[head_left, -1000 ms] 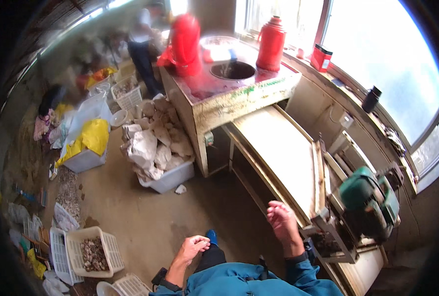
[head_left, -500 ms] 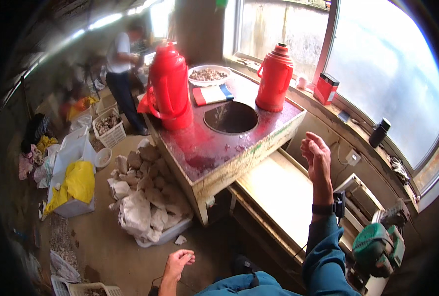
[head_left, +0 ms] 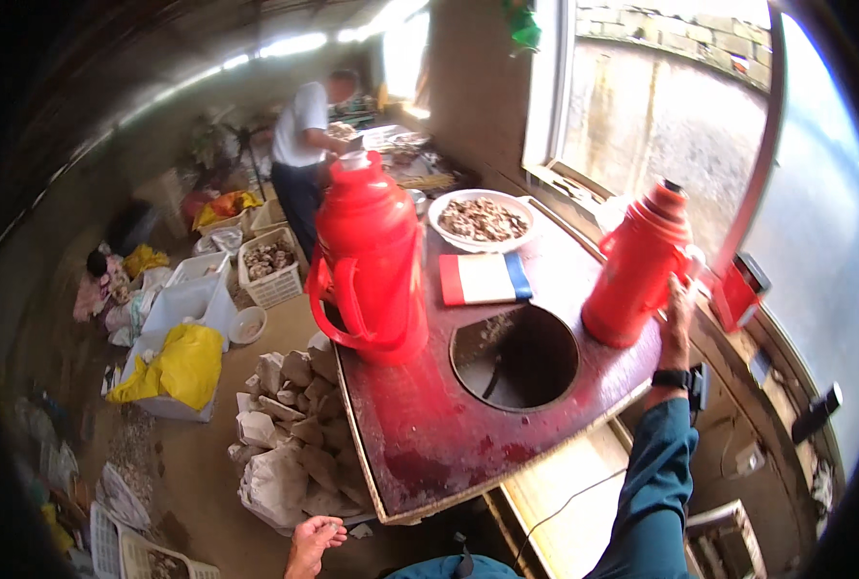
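Note:
My right hand is at the near right side of a red thermos flask, its fingers closed against the flask by the handle. This flask leans a little to the right on the dark red tabletop. A second red thermos flask, with a large side handle, stands at the table's left edge. Between them is a round dark opening in the top. Low in front, my left hand has its fingers curled together; whatever they hold, if anything, is too small to make out.
Behind the opening lie a red, white and blue folded cloth and a white bowl of brown pieces. Pale lumpy bags crowd the floor at left, beyond them a yellow sheet and crates. Another person stands further back.
My right hand has moved forward from open air to the right-hand flask. My left hand has shifted slightly left and lower. The view has come closer to the table.

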A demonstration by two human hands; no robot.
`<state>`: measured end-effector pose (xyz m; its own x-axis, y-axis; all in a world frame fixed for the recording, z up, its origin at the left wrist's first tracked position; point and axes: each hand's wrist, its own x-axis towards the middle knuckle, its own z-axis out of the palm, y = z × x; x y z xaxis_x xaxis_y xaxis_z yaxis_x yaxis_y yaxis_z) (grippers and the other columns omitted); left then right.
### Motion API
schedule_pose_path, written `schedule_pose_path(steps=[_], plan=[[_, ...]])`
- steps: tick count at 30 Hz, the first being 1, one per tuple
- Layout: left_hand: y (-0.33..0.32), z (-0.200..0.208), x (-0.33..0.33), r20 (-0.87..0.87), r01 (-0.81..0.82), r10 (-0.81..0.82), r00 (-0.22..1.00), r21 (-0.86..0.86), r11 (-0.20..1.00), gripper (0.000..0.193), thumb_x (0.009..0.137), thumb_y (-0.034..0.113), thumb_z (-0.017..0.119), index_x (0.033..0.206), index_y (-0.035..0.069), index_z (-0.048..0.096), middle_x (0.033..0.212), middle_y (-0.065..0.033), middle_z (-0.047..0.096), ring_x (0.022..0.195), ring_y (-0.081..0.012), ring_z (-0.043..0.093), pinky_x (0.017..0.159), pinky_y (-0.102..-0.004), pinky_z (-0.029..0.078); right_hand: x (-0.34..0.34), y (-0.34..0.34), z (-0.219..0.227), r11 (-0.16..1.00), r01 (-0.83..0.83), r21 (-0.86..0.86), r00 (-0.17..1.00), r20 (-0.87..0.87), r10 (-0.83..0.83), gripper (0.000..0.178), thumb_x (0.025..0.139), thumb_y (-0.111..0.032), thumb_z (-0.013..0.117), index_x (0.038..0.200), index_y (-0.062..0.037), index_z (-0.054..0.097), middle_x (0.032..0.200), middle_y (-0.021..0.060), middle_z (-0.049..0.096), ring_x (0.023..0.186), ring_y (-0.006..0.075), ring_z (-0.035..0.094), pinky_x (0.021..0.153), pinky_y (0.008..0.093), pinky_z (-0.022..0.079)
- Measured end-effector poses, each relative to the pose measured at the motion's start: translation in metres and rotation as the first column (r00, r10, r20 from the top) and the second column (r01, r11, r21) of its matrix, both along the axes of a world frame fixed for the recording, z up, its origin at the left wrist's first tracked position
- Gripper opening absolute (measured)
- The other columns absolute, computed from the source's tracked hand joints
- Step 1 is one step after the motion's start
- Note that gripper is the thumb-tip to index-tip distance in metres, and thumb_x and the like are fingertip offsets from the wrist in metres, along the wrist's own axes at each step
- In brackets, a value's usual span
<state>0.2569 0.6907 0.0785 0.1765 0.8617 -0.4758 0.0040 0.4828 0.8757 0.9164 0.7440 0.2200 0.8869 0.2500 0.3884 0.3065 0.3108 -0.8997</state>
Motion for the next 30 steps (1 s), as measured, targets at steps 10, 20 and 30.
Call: schedule_pose_path(steps=[10,20,30], plan=[[0.073,0.002,0.02,-0.111,0.097,-0.095,0.989,0.016,0.995,0.019,0.077,0.012,0.051,0.091,-0.002,0.055,0.079,-0.0093,0.058,0.068,-0.0132,0.056,0.061,-0.023,0.045,0.007,0.009,0.011,0.992,-0.125,0.02,0.989,0.079,0.123,0.023,0.078,-0.029,0.056,0.083,-0.0066,0.052,0.064,-0.0036,0.049,0.055,0.0056,0.043,0.052,0.0196,0.035],[0.119,0.052,0.036,-0.076,0.055,-0.037,0.996,0.247,0.967,0.018,0.078,0.013,0.051,0.09,0.0,0.055,0.076,-0.0058,0.057,0.068,-0.0115,0.055,0.062,-0.023,0.044,0.0,0.028,0.005,0.978,0.095,0.183,0.991,0.075,-0.111,0.015,0.079,-0.022,0.057,0.076,-0.0078,0.053,0.056,-0.0053,0.043,0.046,0.0028,0.037,0.042,0.0167,0.028],[0.189,0.141,0.097,-0.032,-0.017,0.049,0.998,0.629,0.777,0.025,0.078,0.017,0.054,0.096,0.001,0.052,0.084,-0.0059,0.055,0.071,-0.0103,0.052,0.063,-0.0225,0.043,-0.029,0.01,0.003,0.961,0.202,0.186,0.977,0.031,-0.212,0.016,0.078,-0.021,0.058,0.075,-0.0053,0.053,0.058,-0.0041,0.046,0.048,0.0024,0.038,0.043,0.0163,0.029]])
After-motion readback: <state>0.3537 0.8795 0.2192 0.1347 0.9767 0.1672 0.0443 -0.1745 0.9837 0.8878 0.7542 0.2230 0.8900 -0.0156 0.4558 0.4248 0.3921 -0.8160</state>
